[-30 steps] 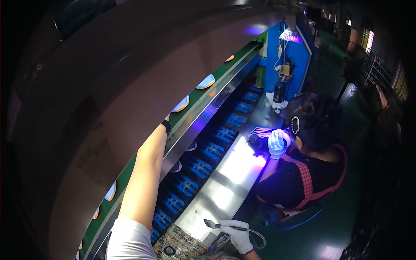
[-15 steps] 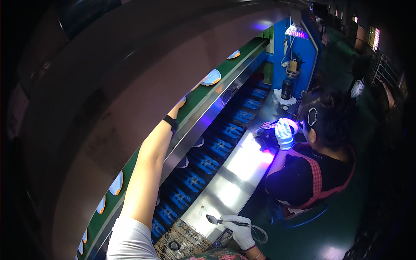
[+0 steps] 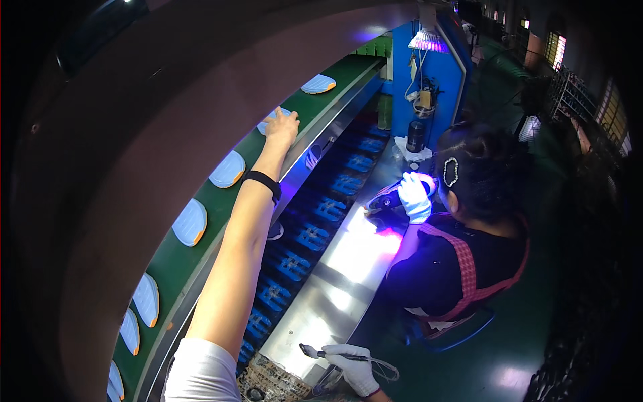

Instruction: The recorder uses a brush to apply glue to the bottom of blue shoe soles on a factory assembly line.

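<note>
My bare left hand (image 3: 284, 127), a black band at its wrist, reaches over the green conveyor belt (image 3: 271, 165). Its fingers are spread and bent over a light blue shoe sole (image 3: 263, 124), which is partly covered by the hand and the overhanging housing. Other pale blue soles with orange tips lie along the belt, among them one farther off (image 3: 318, 84) and one nearer me (image 3: 228, 169). Low in the picture, my right hand (image 3: 353, 367) wears a white glove and is closed around a dark-handled brush (image 3: 333, 355) with a thin tube trailing from it.
A dark curved housing (image 3: 134, 120) overhangs the belt. Below the belt runs a lower line with blue holders (image 3: 311, 238), beside a shiny metal worktop (image 3: 328, 288). A co-worker (image 3: 462, 254) sits at right, a gloved hand holding a shoe (image 3: 382, 214) under a purple-lit lamp (image 3: 429, 41).
My left hand has come into sight from behind the housing, over a sole. The view has shifted, showing more of the belt and its soles. My right hand keeps the brush.
</note>
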A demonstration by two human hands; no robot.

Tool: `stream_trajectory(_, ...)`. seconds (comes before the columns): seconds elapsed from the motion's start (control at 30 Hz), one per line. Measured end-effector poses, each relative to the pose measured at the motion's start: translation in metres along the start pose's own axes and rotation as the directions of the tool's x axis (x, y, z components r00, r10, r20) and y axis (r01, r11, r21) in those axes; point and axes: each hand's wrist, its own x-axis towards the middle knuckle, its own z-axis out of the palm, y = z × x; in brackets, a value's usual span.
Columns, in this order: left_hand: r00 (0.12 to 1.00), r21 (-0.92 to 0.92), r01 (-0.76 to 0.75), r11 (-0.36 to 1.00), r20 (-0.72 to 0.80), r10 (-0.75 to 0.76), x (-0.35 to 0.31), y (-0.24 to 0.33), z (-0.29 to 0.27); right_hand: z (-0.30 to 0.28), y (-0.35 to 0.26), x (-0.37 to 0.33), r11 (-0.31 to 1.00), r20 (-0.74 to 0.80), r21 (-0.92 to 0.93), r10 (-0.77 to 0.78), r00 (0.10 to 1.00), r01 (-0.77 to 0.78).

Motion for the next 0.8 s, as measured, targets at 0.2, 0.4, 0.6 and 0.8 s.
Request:
stream_trajectory(0.2, 0.984, 0.283, 0.176, 0.943, -0.070, -0.162, -0.001, -0.005, -0.008, -0.004, 0.021, 0.014, 0.999, 0.088, 0.005, -0.034, 0.996, 0.034)
stream_trajectory(0.4, 0.985, 0.305, -0.078, 0.949, -0.124, 0.121, 0.007, 0.058, -0.027, -0.026, 0.039, 0.031, 0.999, 0.092, 0.047, -0.030, 0.995, 0.026)
stream_trajectory(0.6, 0.987, -0.063, -0.153, 0.986, 0.043, 0.156, 0.048, 0.091, 0.012, -0.010, 0.044, 0.056, 0.999, 0.097, 0.033, 0.025, 0.995, -0.028)
stream_trajectory(0.8, 0.983, -0.153, -0.064, 0.986, 0.159, 0.088, 0.082, 0.099, 0.011, 0.018, 0.038, 0.062, 0.998, 0.034, 0.017, 0.056, 0.998, -0.056)
